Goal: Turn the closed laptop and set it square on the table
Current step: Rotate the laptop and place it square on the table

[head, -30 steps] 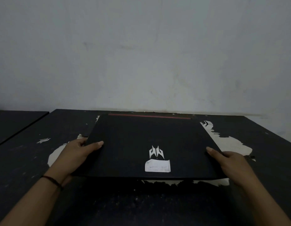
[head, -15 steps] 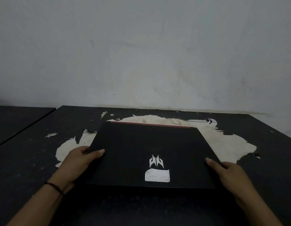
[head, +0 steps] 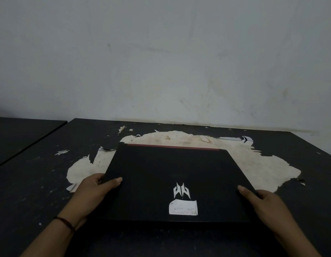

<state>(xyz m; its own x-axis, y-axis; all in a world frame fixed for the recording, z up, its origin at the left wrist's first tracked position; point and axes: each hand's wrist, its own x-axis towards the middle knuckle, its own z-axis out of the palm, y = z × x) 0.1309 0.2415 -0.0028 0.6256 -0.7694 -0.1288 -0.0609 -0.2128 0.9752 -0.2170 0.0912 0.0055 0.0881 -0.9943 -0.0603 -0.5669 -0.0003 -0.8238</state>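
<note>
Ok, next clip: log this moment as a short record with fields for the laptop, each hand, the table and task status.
laptop: closed black laptop, lid up, silver logo and white sticker near the person, red strip at the far edge
left hand: left hand in a grip on the left side edge, thumb on the lid
right hand: right hand in a grip on the right side edge, thumb on the lid
table: dark table, a large pale patch of peeled surface partly under the laptop
status: roughly square to the table's edges, both hands not yet released
</note>
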